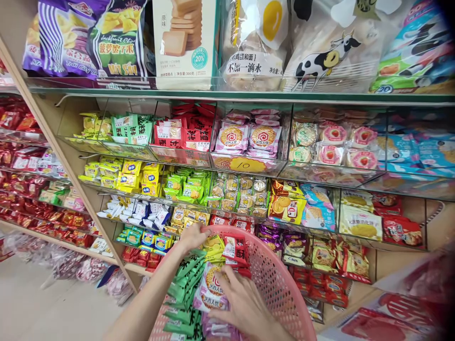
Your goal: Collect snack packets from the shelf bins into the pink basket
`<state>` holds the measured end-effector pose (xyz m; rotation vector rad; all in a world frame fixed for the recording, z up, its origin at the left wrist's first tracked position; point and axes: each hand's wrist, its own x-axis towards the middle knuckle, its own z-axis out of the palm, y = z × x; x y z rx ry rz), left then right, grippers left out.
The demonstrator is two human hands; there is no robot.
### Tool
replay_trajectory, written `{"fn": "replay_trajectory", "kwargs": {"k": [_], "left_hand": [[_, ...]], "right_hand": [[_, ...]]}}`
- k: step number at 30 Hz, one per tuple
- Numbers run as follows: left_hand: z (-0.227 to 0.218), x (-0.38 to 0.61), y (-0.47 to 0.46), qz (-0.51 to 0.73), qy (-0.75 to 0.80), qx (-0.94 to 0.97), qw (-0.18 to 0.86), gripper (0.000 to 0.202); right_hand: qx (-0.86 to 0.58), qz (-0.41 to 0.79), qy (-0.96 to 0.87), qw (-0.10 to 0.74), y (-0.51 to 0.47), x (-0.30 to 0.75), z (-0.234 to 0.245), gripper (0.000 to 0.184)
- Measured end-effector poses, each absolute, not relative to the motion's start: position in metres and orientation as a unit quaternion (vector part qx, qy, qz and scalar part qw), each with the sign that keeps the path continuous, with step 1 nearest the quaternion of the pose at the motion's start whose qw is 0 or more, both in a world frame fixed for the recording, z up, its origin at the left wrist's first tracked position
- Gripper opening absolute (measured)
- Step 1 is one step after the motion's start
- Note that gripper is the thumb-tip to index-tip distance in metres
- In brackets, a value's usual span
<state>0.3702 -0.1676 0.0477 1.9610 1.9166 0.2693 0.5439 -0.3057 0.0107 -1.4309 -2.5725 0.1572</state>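
Note:
A pink perforated plastic basket (pixel 275 279) is held in front of snack shelves and is filled with green, yellow, red and pink-wrapped packets. My left hand (pixel 194 237) grips the basket's far rim, fingers curled over it beside the yellow packets (pixel 214 246). My right hand (pixel 241 303) lies inside the basket with fingers spread, resting on a pink-and-white biscuit packet (pixel 209 293). Green packets (pixel 186 279) stand in a row along the basket's left side.
Clear plastic bins on the shelves hold wrapped snacks: pink biscuit packets (pixel 249 137) behind a yellow "10" tag, red packets (pixel 185 132), green packets (pixel 185 187) and yellow ones (pixel 133 175). Large bags (pixel 320 42) sit on the top shelf. Bare floor (pixel 42 303) lies lower left.

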Motion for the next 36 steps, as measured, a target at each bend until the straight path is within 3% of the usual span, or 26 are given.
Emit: {"fn": "replay_trajectory", "kwargs": {"k": [2, 4, 10, 16, 23, 26, 30, 36], "left_hand": [[0.05, 0.372, -0.168, 0.094, 0.682, 0.7, 0.191, 0.048], [0.051, 0.374, -0.169, 0.093, 0.678, 0.704, 0.191, 0.049], [0.05, 0.373, -0.17, 0.093, 0.675, 0.707, 0.187, 0.048], [0.048, 0.371, -0.169, 0.097, 0.676, 0.706, 0.189, 0.047], [0.052, 0.372, -0.171, 0.11, 0.676, 0.702, 0.193, 0.043], [0.052, 0.369, -0.171, 0.119, 0.677, 0.699, 0.198, 0.042], [0.044, 0.362, -0.168, 0.136, 0.678, 0.694, 0.198, 0.039], [0.037, 0.352, -0.162, 0.141, 0.68, 0.688, 0.21, 0.041]], "right_hand": [[-0.503, 0.066, -0.854, 0.116, -0.31, 0.541, 0.007, 0.099], [-0.508, 0.069, -0.85, 0.122, -0.314, 0.538, 0.004, 0.11], [-0.52, 0.064, -0.845, 0.108, -0.312, 0.541, 0.004, 0.108], [-0.532, 0.062, -0.837, 0.108, -0.309, 0.546, 0.002, 0.093], [-0.535, 0.136, -0.829, 0.087, -0.313, 0.544, 0.028, 0.093], [-0.522, 0.13, -0.833, 0.132, -0.303, 0.556, 0.056, 0.075], [-0.496, 0.011, -0.829, 0.259, -0.276, 0.584, 0.123, 0.048], [-0.443, -0.175, -0.813, 0.335, -0.213, 0.609, 0.255, 0.032]]}}
